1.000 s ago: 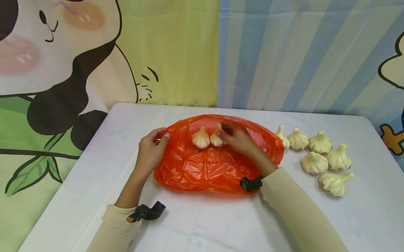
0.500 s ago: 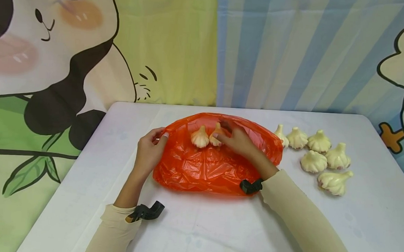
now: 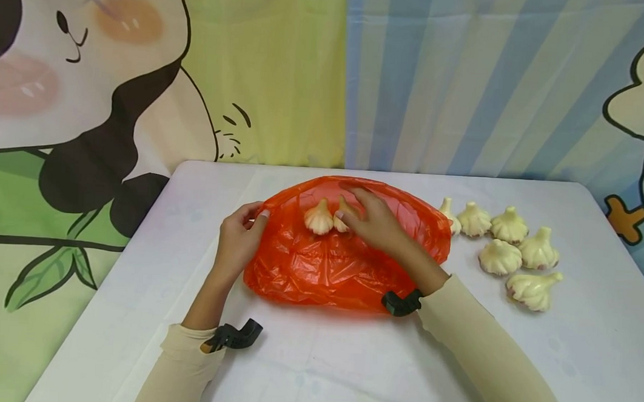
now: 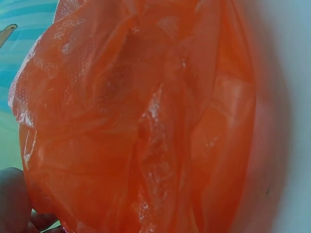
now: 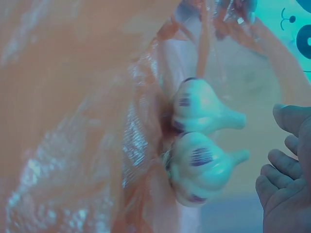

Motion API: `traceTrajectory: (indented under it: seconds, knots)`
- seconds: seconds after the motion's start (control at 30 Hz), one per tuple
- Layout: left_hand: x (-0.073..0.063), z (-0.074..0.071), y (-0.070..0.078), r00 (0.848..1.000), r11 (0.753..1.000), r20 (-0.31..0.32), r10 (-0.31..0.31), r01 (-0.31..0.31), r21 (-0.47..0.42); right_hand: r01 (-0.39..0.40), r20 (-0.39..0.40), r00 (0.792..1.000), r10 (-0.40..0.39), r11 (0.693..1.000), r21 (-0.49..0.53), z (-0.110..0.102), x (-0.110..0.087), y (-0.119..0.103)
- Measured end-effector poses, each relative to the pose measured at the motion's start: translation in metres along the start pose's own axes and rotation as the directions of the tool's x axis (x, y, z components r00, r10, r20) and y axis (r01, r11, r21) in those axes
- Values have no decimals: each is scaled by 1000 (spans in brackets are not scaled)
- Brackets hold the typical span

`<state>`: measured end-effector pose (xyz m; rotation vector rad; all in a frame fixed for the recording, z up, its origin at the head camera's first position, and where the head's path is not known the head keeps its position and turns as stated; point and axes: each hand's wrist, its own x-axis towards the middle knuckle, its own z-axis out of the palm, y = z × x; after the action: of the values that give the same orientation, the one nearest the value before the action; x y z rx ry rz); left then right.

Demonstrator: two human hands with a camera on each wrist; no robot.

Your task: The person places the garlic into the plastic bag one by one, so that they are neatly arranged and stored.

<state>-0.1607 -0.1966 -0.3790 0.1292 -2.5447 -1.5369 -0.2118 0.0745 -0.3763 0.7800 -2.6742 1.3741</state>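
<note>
A red plastic bag lies with its mouth held wide. My left hand pinches the bag's left rim between thumb and fingers; in the left wrist view the bag's red film covers most of the picture. Inside the mouth, two garlic bulbs stand side by side, a left bulb and a right bulb partly behind my thumb. My right hand reaches into the mouth with fingers extended. In the right wrist view, a gap shows between that hand's fingers and the nearer bulb.
Several more garlic bulbs lie on the white table to the right of the bag, one right at its edge. A cartoon-printed cloth hangs behind the table. A black wrist camera sits on each wrist.
My right hand has let go of the right garlic bulb; its fingers have spread and drawn away. The bulb stays beside the other one. My left hand keeps its place on the rim.
</note>
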Motion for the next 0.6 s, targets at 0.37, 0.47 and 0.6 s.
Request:
traceTrajectory:
  seconds: [0.37,0.47,0.6]
  knots:
    - [1,-1,0,1000,1000,1,2,-2,15,88,9,996,-89,990,110,-7,-10,-11]
    - [2,-2,0,1000,1000,3,-9,9,17,96,19,995,-100,986,133,-9,-14,-14]
    - [2,-2,0,1000,1000,1,-10,10,13,84,32,995,-90,985,153,-15,-20,-20]
